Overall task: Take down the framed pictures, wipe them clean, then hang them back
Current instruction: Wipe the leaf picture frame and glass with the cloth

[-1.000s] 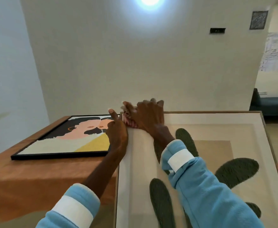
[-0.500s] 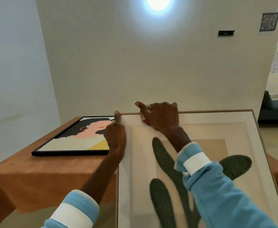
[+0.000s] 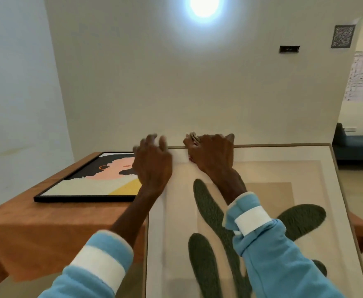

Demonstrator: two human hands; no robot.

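The large framed picture (image 3: 305,179) lies flat on the table (image 3: 47,222), long axis running away from us; our right hand (image 3: 213,155) grips a cloth (image 3: 192,137) at its far edge, left hand (image 3: 152,162) loose-fingered over its far-left corner.

The wall (image 3: 176,93) rose just behind the far edge of the large framed picture (image 3: 305,168), leaving little room for fingers beyond it. The right hand (image 3: 213,155), gripping a cloth (image 3: 192,136), sat on that far edge. The left hand (image 3: 152,166) was over the far left corner, with a short bare stretch of frame between the two. Right of the right hand, glass and edge lay open to the far right corner. The black-framed picture (image 3: 86,181) lay flat just left of the large one, filling that part of the surface (image 3: 36,222). A bare orange strip ran in front of it.
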